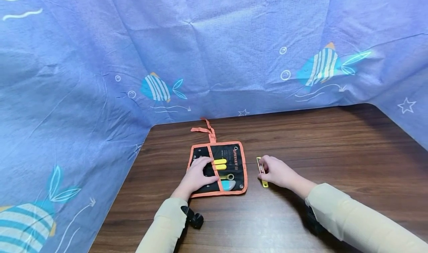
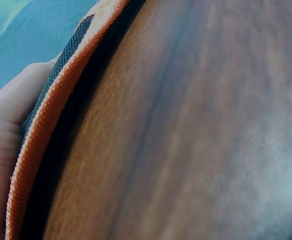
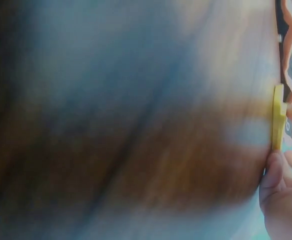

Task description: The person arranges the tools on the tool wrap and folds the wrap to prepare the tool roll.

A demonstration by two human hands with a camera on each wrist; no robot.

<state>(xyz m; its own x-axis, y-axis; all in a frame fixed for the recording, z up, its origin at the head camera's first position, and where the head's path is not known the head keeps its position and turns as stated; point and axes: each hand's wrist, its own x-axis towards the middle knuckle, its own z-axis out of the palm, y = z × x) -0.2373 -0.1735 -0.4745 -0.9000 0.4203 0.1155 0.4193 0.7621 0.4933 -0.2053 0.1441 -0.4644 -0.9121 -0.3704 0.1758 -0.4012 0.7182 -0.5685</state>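
A black tool roll (image 1: 235, 154) with orange trim lies unrolled on the table, pockets up. Two yellow handles (image 1: 220, 164), a ring-ended wrench (image 1: 229, 177) and a teal-and-grey tool (image 1: 229, 185) stick out past its orange pocket band. My left hand (image 1: 197, 175) rests on the pocket side, thumb and fingertips spread along that band. To the right of the roll, my right hand (image 1: 279, 171) holds a flat, narrow yellow tool (image 1: 265, 184) with a hole at its near end, between thumb and fingers. Close over the tabletop, this tool (image 3: 277, 120) appears edge-on in the right wrist view.
Orange tie straps (image 1: 208, 128) trail from the roll's far edge. The dark wooden table (image 1: 334, 141) stretches away to the right. A blue fish-print cloth (image 1: 227, 52) hangs behind the table and along its left side. A small black device (image 1: 194, 216) sits at the left wrist.
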